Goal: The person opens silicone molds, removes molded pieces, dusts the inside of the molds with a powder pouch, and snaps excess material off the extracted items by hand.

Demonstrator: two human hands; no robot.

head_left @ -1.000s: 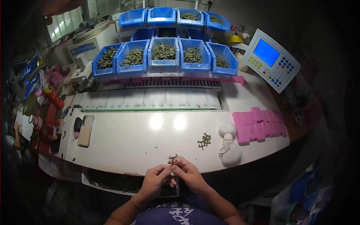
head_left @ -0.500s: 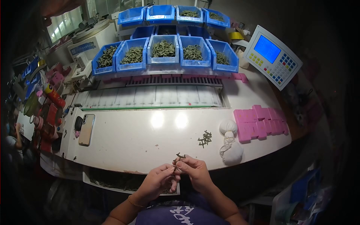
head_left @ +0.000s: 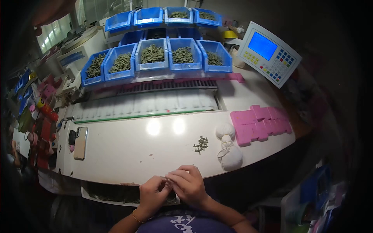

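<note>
At the front edge of the table my left hand and my right hand meet, fingers pinched together. Only a sliver of a small, dark green, twig-like dried plant piece shows between them; the fingers cover the rest. Beyond the hands, to the right, a little cluster of similar green pieces lies on the white tabletop. Below my left hand, an open drawer under the table edge holds dark plant material.
Blue bins, several with green pieces, stand in tiers at the back. A lit strip panel lies before them. Right are a tied white cloth bundle, pink blocks and a keypad display. A phone lies left.
My fingers have closed over the twig-like piece, which stuck out above them before. My right hand now covers more of it. The whole view has shifted, so the table things appear further left.
</note>
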